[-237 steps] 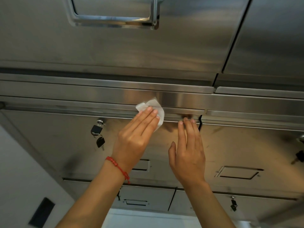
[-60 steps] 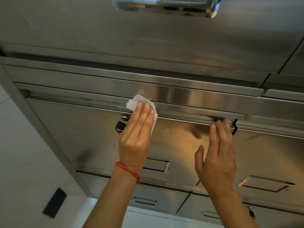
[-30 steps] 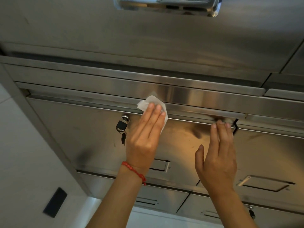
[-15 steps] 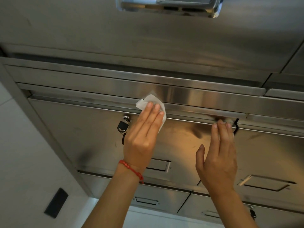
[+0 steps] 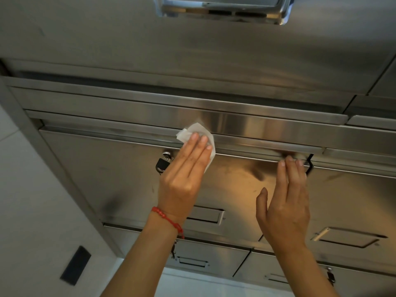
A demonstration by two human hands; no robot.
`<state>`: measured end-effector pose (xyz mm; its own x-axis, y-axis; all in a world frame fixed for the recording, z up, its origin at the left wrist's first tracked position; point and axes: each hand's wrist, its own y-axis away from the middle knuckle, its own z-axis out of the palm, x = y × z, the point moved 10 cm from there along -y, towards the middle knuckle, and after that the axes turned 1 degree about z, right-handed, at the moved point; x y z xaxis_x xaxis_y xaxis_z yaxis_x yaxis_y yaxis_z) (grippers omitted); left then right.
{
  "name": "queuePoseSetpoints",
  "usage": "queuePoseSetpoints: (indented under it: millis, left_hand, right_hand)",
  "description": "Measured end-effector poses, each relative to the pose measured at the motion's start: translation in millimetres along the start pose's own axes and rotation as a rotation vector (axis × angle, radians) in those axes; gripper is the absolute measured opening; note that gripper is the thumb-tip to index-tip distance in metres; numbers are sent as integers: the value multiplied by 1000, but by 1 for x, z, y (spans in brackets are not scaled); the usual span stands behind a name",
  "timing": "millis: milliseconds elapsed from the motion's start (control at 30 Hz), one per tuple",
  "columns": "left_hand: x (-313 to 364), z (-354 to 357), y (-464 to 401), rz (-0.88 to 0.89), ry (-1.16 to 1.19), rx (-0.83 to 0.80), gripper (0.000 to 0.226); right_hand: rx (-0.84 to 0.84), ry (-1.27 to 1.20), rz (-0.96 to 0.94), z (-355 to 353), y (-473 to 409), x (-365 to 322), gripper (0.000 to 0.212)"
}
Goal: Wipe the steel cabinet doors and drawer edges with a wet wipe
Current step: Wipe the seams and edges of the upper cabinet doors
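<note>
A steel cabinet fills the head view, with a drawer edge [image 5: 257,125] running across the middle and a steel door [image 5: 235,185] below it. My left hand [image 5: 184,174], with a red string bracelet on the wrist, presses a crumpled white wet wipe [image 5: 192,131] flat against the top lip of the door with straight fingers. My right hand [image 5: 287,206] lies flat on the door to the right, its fingertips at the door's top edge near the gap between two doors.
A black padlock [image 5: 162,163] hangs on the door just left of my left hand. Recessed handles sit on the lower doors [image 5: 347,239] and on the upper drawer [image 5: 222,11]. A white tiled wall [image 5: 32,211] with a dark plate [image 5: 75,265] lies at the left.
My left hand slid the wipe right along the door's top edge, then back a little to the left. My right hand has stayed in place.
</note>
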<state>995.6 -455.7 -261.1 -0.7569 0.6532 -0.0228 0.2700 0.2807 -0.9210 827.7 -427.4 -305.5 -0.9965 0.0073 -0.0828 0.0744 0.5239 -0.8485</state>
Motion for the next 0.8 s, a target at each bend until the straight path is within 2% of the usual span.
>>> queuePoseSetpoints:
  millis: [233,567,800]
  left_hand:
    - [-26,-12,9,-61,-63,-7,33]
    - [-29,-18,11,-70,0,3,32]
    - [-32,-31,13,-43,44,-9,27]
  right_hand:
    - [1,25,1,-1,0,-1,52]
    - [-69,66,31,0,0,-6,56]
    - [-107,65,-86,2,-4,-48,54]
